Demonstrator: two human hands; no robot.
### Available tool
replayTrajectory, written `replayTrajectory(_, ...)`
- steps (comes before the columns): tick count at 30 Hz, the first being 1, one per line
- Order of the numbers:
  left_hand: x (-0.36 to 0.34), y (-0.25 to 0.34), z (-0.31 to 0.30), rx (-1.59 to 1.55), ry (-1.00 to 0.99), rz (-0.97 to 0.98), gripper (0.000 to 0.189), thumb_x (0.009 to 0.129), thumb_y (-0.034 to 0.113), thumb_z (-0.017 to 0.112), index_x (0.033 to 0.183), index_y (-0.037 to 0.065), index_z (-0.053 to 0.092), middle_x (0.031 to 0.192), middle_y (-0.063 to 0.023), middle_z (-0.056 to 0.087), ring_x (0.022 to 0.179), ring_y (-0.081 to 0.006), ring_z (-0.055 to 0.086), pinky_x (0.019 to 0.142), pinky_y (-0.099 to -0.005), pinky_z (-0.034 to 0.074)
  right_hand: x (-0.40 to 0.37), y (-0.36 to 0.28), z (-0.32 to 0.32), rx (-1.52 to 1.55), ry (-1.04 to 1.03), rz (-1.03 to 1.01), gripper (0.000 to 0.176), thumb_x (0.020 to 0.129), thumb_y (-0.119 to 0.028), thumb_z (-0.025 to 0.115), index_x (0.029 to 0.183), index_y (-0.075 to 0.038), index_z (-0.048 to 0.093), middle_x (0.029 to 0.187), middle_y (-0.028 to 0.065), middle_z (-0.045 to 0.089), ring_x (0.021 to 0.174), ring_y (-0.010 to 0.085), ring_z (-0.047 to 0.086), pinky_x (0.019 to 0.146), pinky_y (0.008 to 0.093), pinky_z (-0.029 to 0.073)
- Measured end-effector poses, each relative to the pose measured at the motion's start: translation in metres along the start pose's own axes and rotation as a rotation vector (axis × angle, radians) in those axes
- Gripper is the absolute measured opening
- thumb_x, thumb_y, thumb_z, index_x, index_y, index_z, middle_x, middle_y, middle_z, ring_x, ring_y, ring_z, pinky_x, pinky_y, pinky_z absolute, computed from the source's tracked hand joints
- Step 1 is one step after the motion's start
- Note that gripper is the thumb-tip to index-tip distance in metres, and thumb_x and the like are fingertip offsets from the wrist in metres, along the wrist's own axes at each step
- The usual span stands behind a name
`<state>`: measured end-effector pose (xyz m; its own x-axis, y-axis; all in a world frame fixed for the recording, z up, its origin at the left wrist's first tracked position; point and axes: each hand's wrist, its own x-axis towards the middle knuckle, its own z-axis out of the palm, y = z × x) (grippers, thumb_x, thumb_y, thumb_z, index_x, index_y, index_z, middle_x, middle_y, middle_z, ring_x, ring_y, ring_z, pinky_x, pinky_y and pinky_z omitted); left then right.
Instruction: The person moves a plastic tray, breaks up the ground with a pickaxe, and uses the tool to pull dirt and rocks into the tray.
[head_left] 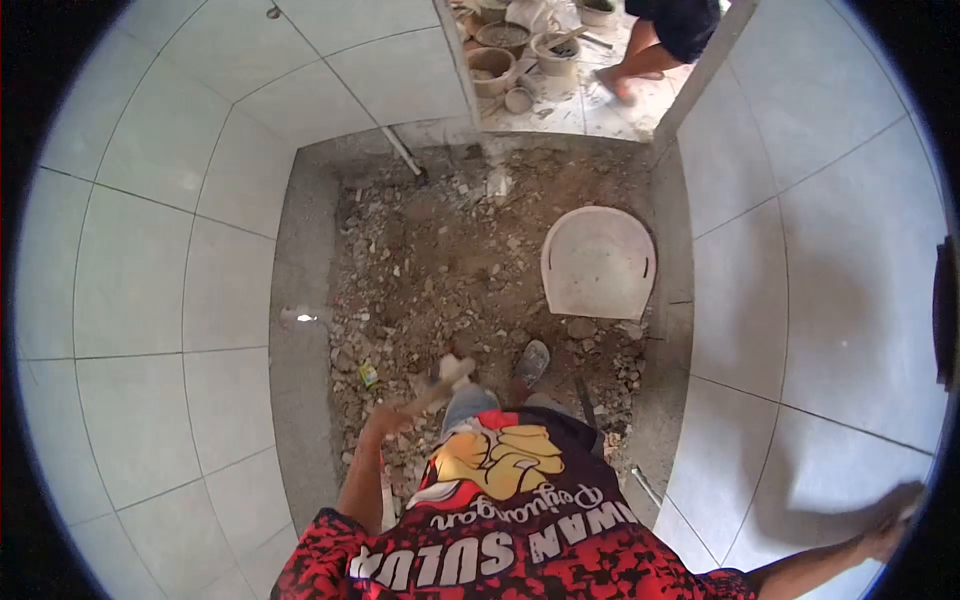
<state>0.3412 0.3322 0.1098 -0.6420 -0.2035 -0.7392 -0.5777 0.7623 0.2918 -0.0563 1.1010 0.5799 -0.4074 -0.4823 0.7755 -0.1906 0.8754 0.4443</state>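
At the lower left, my left hand is closed around the light wooden handle of a hammer-like tool. The tool's far end overlaps a pale lump just in front of my legs, above the rubble floor. Out at the lower right, my right hand reaches to the tiled wall, its fingers extended against it and dim at the picture's edge. A dark shadow falls on the tiles beside that hand.
A white plastic scoop-shaped tray lies on the rubble at right. A white pipe sticks out near the far wall. Beyond the doorway stand several buckets and a person's legs. A grey sandal shows on my foot.
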Motion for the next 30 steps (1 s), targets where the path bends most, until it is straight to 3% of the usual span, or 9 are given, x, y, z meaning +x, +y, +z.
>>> replayTrajectory(4, -0.003, 0.089, -0.113, -0.450, -0.019, -0.369, 0.043, 0.066, 0.032, 0.065, 0.101, 0.009, 0.058, 0.094, -0.0149, 0.060, 0.086, -0.0267, 0.058, 0.074, -0.0362, 0.044, 0.002, 0.021, -0.006, -0.863, 0.109, -0.084, 0.036, 0.081, -0.034, 0.053, 0.093, -0.001, 0.061, 0.079, 0.0088, 0.062, 0.063, 0.0135, 0.056, 0.055, 0.0251, 0.046)
replayTrajectory(7, 0.023, 0.094, -0.141, -0.339, 0.174, -0.229, 0.049, 0.062, 0.028, 0.068, 0.103, 0.005, 0.057, 0.093, -0.0154, 0.060, 0.085, -0.0260, 0.059, 0.072, -0.0355, 0.044, 0.011, -0.022, -0.026, -1.210, 0.004, -0.013, 0.035, 0.082, -0.035, 0.051, 0.091, -0.003, 0.062, 0.077, 0.0076, 0.062, 0.062, 0.0127, 0.055, 0.056, 0.0268, 0.044)
replayTrajectory(11, 0.068, 0.081, -0.173, -0.467, 0.152, -0.176, 0.052, 0.063, 0.026, 0.067, 0.109, 0.007, 0.054, 0.093, -0.0140, 0.061, 0.084, -0.0241, 0.059, 0.071, -0.0334, 0.045, 0.007, 0.007, -0.026, -0.863, -0.007, 0.058, 0.044, 0.080, -0.048, 0.050, 0.083, -0.008, 0.066, 0.069, 0.0053, 0.062, 0.055, 0.0137, 0.055, 0.053, 0.0272, 0.043)
replayTrajectory(14, 0.075, 0.113, -0.214, -0.517, 0.152, -0.095, 0.054, 0.064, 0.027, 0.066, 0.112, 0.006, 0.051, 0.094, -0.0129, 0.061, 0.083, -0.0231, 0.059, 0.071, -0.0325, 0.045, 0.031, -0.064, -0.032, -0.952, -0.132, 0.154, 0.046, 0.082, -0.045, 0.048, 0.096, -0.004, 0.063, 0.090, 0.0107, 0.063, 0.076, 0.0163, 0.060, 0.069, 0.0283, 0.047)
replayTrajectory(15, 0.081, 0.122, -0.225, -0.517, 0.149, -0.096, 0.054, 0.064, 0.027, 0.066, 0.112, 0.006, 0.051, 0.094, -0.0129, 0.061, 0.083, -0.0231, 0.059, 0.071, -0.0325, 0.045, 0.027, -0.057, -0.027, -0.689, -0.026, 0.017, 0.046, 0.084, -0.045, 0.046, 0.099, -0.005, 0.062, 0.094, 0.0115, 0.062, 0.080, 0.0197, 0.060, 0.067, 0.0303, 0.047)
replayTrajectory(19, 0.143, 0.114, -0.237, -0.527, 0.122, -0.019, 0.055, 0.071, 0.031, 0.061, 0.117, 0.005, 0.046, 0.101, -0.0148, 0.058, 0.090, -0.0258, 0.057, 0.075, -0.0340, 0.043, 0.015, -0.218, -0.002, -0.044, 0.003, 0.258, 0.045, 0.089, -0.033, 0.042, 0.118, 0.000, 0.044, 0.121, 0.0142, 0.046, 0.113, 0.0268, 0.044, 0.091, 0.0364, 0.038)
replayTrajectory(26, 0.224, 0.097, -0.238, -0.264, 0.130, -0.026, 0.051, 0.076, 0.034, 0.053, 0.117, 0.005, 0.044, 0.102, -0.0171, 0.057, 0.093, -0.0332, 0.054, 0.077, -0.0403, 0.043, -0.152, -0.447, 0.065, 0.670, -1.021, 0.778, 0.029, 0.078, -0.009, 0.054, 0.105, -0.001, 0.051, 0.115, 0.0164, 0.050, 0.112, 0.0306, 0.043, 0.094, 0.0377, 0.032)
replayTrajectory(27, 0.223, 0.094, -0.246, -0.224, 0.158, 0.006, 0.051, 0.075, 0.034, 0.055, 0.116, 0.005, 0.045, 0.098, -0.0170, 0.058, 0.090, -0.0332, 0.055, 0.076, -0.0409, 0.043, -0.168, -0.474, 0.085, 0.734, -1.132, 0.597, 0.041, 0.075, -0.006, 0.055, 0.116, -0.005, 0.048, 0.115, 0.0118, 0.052, 0.105, 0.0254, 0.049, 0.082, 0.0359, 0.041)
replayTrajectory(30, 0.203, 0.098, -0.277, -0.292, 0.124, -0.002, 0.049, 0.073, 0.031, 0.058, 0.113, 0.006, 0.047, 0.090, -0.0171, 0.059, 0.083, -0.0332, 0.057, 0.072, -0.0420, 0.044, -0.146, -0.571, 0.150, 0.864, -1.479, 0.490, 0.043, 0.076, -0.013, 0.056, 0.117, -0.004, 0.045, 0.119, 0.0186, 0.046, 0.112, 0.0316, 0.042, 0.094, 0.0374, 0.033)
